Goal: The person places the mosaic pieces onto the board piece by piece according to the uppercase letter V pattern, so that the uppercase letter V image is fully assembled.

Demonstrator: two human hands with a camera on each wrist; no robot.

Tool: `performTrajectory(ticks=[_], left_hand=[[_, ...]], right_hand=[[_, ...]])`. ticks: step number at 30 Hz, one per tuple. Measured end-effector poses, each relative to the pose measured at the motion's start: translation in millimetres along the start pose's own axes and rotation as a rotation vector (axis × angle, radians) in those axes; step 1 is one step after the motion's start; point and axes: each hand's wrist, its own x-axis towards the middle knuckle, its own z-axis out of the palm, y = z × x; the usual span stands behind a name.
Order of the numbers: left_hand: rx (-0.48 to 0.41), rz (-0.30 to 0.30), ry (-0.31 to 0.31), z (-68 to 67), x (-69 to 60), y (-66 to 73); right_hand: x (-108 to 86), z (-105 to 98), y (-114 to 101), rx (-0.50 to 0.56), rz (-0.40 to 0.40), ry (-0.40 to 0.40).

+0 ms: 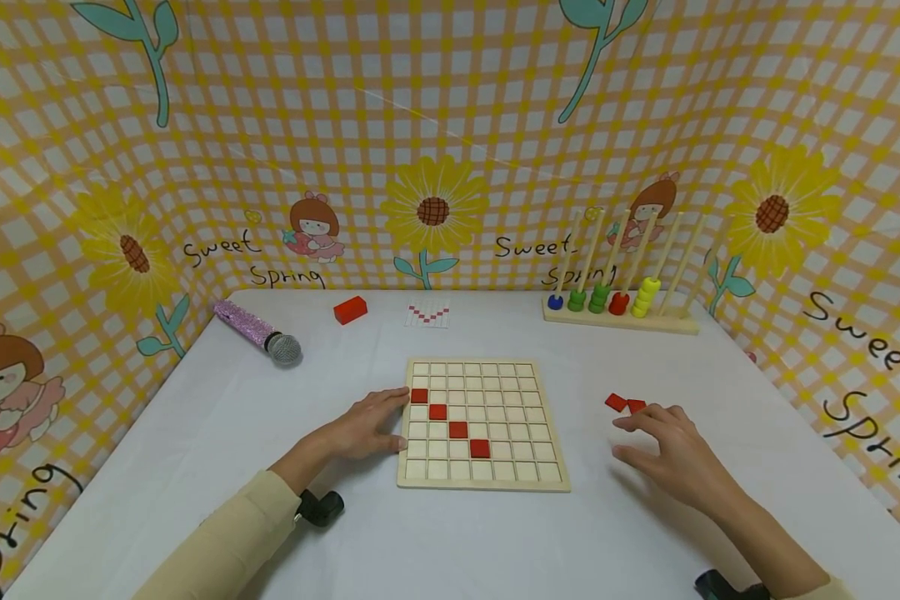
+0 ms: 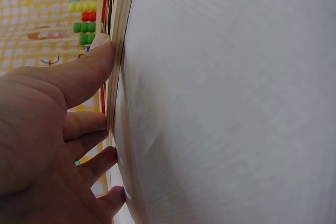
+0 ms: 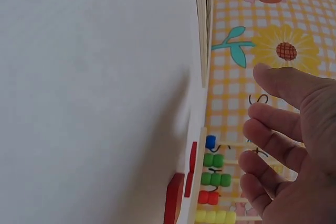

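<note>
A wooden grid board (image 1: 487,486) lies flat on the table, with several red square tiles (image 1: 458,430) set in a downward diagonal in its cells. My left hand (image 1: 362,427) rests at the board's left side, thumb and fingertips touching the edge; the left wrist view shows the thumb on the wooden rim (image 2: 119,40). To the right of the board, my right hand (image 1: 675,457) hovers above the table with fingers loosely bent and nothing between them. Loose red tiles (image 1: 616,402) lie just beyond its fingertips; the right wrist view shows a nearer red tile (image 3: 174,198) too.
At the back right stands a wooden bead rack (image 1: 621,320) with coloured beads on upright rods. A small pattern card (image 1: 427,314), a red block (image 1: 350,310) and a glittery pink microphone (image 1: 251,327) lie along the back and left. Printed checked cloth (image 1: 375,125) walls the table.
</note>
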Motion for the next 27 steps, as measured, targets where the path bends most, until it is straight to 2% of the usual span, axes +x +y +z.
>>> performTrajectory(ticks=[2,9,19,27], left_hand=[[0.008,0.003,0.000,0.3,0.1,-0.4],[0.003,0.010,-0.003,0.2,-1.0,-0.5],[-0.005,-0.008,-0.002,-0.1,-0.9,0.1],[-0.012,-0.028,0.000,0.4,-0.6,0.4]], right_hand=[[-4.4,-2.5,2.8,0.001,0.014,-0.006],[-21.9,-7.8,15.3,-0.013,-0.017,0.053],[-38.5,-12.8,29.6,-0.021,-0.020,0.056],[-42.5,-15.3,43.0,-0.068,0.000,-0.038]])
